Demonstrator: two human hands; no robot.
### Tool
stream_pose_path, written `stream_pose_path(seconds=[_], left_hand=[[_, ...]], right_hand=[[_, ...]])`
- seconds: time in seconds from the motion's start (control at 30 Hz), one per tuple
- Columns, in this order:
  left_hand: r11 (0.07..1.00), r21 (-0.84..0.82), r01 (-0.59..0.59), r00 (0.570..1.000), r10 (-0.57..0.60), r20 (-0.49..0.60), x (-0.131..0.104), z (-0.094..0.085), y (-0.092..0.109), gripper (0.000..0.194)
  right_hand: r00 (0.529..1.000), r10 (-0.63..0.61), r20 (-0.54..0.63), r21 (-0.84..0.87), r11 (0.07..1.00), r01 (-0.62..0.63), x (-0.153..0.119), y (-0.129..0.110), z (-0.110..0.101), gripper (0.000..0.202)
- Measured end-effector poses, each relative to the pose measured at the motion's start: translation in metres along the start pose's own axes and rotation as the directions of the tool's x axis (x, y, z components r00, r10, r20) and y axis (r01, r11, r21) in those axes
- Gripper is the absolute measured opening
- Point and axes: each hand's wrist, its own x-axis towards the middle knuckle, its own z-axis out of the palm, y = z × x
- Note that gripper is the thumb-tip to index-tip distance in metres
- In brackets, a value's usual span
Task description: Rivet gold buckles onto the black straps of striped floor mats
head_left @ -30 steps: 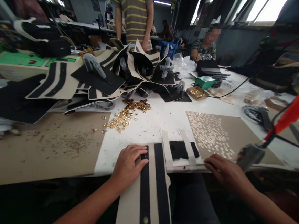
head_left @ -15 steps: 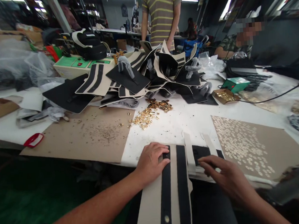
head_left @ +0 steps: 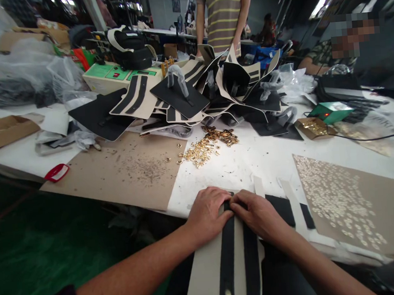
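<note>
A cream panel [head_left: 238,258] with two black strips is grasped near its far end by the left hand [head_left: 209,217], its thumb and fingertips set on the left strip. The fingertips of the right hand [head_left: 258,213] are drawn together at the same spot, just beside the left thumb; whether anything small is pinched there cannot be told. The panel is seen sloping from the counter's near edge toward the wearer's lap, a gold-coloured stud [head_left: 228,294] set in its near end. On the counter [head_left: 242,164], a black piece [head_left: 280,208] crossed by pale straps is placed just right of the hands. Farther right, a brown board [head_left: 390,196] is strewn with small pale rings [head_left: 333,196]. Beyond the hands, gold-coloured fittings [head_left: 197,153] are heaped beside a second brown board [head_left: 117,176], which is scattered with dark specks. Behind them, striped panels and black pieces [head_left: 182,98] are piled up, and a person in a striped shirt [head_left: 223,16] is seen across the counter.
</note>
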Motion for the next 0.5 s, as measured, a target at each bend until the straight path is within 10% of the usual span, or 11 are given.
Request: stream_pose_path(seconds=[0.5], left_hand=[[1.000, -0.005, -0.007, 1.000, 0.007, 0.000, 0.0008, -0.0016, 0.0014, 0.035]], right_hand=[[0.987, 0.155, 0.047, 0.005, 0.988, -0.155, 0.0071, -0.0073, -0.0048, 0.012]])
